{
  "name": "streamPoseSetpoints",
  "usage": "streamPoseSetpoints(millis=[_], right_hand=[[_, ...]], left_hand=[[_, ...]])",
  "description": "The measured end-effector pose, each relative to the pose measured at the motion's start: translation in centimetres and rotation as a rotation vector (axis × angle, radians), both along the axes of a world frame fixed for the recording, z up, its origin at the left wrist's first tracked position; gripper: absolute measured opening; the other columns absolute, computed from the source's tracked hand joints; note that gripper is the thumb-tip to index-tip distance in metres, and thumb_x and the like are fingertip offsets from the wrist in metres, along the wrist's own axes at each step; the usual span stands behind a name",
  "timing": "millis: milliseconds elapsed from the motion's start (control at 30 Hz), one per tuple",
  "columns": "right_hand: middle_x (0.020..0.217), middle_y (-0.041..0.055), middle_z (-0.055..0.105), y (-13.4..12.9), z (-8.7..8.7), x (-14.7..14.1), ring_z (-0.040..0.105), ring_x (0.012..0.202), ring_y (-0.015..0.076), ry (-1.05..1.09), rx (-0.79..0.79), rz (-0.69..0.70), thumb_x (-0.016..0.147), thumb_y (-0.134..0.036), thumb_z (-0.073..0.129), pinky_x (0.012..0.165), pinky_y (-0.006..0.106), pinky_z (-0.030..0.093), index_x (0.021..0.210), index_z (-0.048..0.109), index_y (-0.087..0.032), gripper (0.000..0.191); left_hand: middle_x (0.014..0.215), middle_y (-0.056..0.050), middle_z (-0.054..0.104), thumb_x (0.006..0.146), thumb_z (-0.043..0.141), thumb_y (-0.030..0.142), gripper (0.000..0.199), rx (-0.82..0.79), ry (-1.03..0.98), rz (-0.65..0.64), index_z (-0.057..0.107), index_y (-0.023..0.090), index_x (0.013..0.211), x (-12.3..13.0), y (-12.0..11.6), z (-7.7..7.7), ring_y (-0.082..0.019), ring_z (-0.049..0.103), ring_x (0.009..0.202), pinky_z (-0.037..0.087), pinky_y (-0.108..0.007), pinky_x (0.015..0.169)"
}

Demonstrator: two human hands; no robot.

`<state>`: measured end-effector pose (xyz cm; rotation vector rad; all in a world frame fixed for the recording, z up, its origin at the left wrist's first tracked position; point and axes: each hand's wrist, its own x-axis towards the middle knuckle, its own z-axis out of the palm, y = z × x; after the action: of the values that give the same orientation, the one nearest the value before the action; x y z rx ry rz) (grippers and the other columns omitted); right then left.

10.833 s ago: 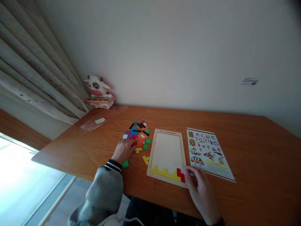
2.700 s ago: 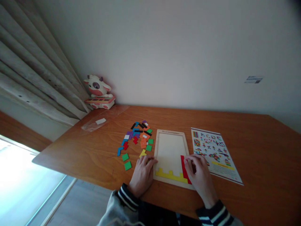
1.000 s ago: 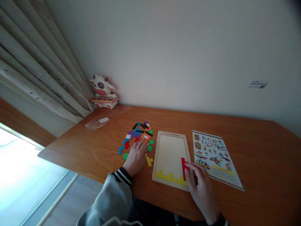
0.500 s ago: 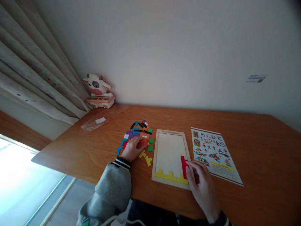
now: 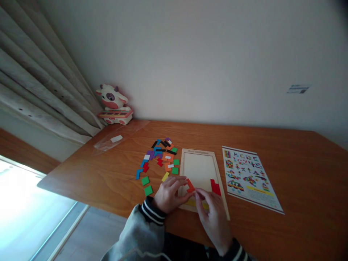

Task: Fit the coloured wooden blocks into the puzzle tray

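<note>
My left hand (image 5: 170, 194) is closed on an orange puzzle piece (image 5: 190, 185), holding it over the lower part of a wooden puzzle board (image 5: 198, 152). The fingertips of my right hand (image 5: 213, 214) pinch together at the piece's lower right corner. In the board, a red piece (image 5: 215, 187) lies against the right side. Yellow pieces (image 5: 205, 206) along the bottom are largely hidden by my hands. Left of the board lie several loose pieces, among them a green square (image 5: 148, 190), a yellow piece (image 5: 165, 177) and an orange piece (image 5: 168, 167).
A printed pattern sheet (image 5: 250, 177) lies to the board's right on the wooden table (image 5: 293, 170). At the back left stands a cow toy with a keyboard (image 5: 115, 105). A clear plastic bag (image 5: 104, 144) lies in front of it. A curtain (image 5: 40, 72) hangs at the left.
My left hand has moved from the loose pieces to the board with the orange piece. My right hand has let go of the red piece and come left to the orange one.
</note>
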<state>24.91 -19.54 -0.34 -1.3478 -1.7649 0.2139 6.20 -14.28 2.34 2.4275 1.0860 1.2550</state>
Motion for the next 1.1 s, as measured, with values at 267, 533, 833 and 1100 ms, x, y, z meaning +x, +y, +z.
streamPoseSetpoints(millis=[267, 533, 833, 1100], right_hand=[[0.093, 0.0063, 0.074, 1.5, 0.0, -1.0, 0.068, 0.079, 0.0224, 0.063, -0.07, -0.035, 0.098, -0.041, 0.055, 0.073, 0.039, 0.053, 0.106, 0.066, -0.023, 0.023], [0.098, 0.0043, 0.072, 0.9, -0.5, -0.8, 0.065, 0.089, 0.0258, -0.278, -0.04, 0.029, 0.097, -0.029, 0.053, 0.082, 0.045, 0.043, 0.109, 0.066, -0.027, 0.017], [0.118, 0.0066, 0.072, -1.2, -0.6, 0.5, 0.065, 0.107, 0.0263, -0.352, 0.04, 0.1, 0.092, -0.03, 0.061, 0.095, 0.046, 0.035, 0.144, 0.043, -0.025, 0.056], [0.109, 0.0057, 0.074, -1.6, -1.0, 0.6, 0.068, 0.099, 0.0224, -0.313, 0.063, 0.099, 0.097, -0.029, 0.054, 0.096, 0.044, 0.035, 0.142, 0.047, -0.026, 0.045]], left_hand=[[0.115, -0.011, 0.072, 0.087, 0.071, 0.037, 0.025, -0.071, 0.008, -0.024, 0.067, 0.021, 0.106, -0.5, 0.4, -0.7, -0.022, 0.07, 0.105, 0.06, -0.037, 0.09], [0.089, -0.007, 0.073, 0.09, 0.058, 0.022, 0.019, -0.21, 0.201, -0.032, 0.064, 0.019, 0.108, -1.0, -0.1, -0.5, -0.021, 0.067, 0.083, 0.057, -0.036, 0.078], [0.087, -0.005, 0.072, 0.092, 0.053, 0.017, 0.017, -0.17, 0.286, -0.038, 0.067, 0.02, 0.102, -1.1, 0.4, -0.7, -0.022, 0.064, 0.083, 0.051, -0.037, 0.078], [0.082, -0.006, 0.071, 0.093, 0.054, 0.02, 0.014, -0.145, 0.282, -0.042, 0.067, 0.019, 0.096, -1.1, 0.1, -0.3, -0.02, 0.064, 0.078, 0.05, -0.035, 0.075]])
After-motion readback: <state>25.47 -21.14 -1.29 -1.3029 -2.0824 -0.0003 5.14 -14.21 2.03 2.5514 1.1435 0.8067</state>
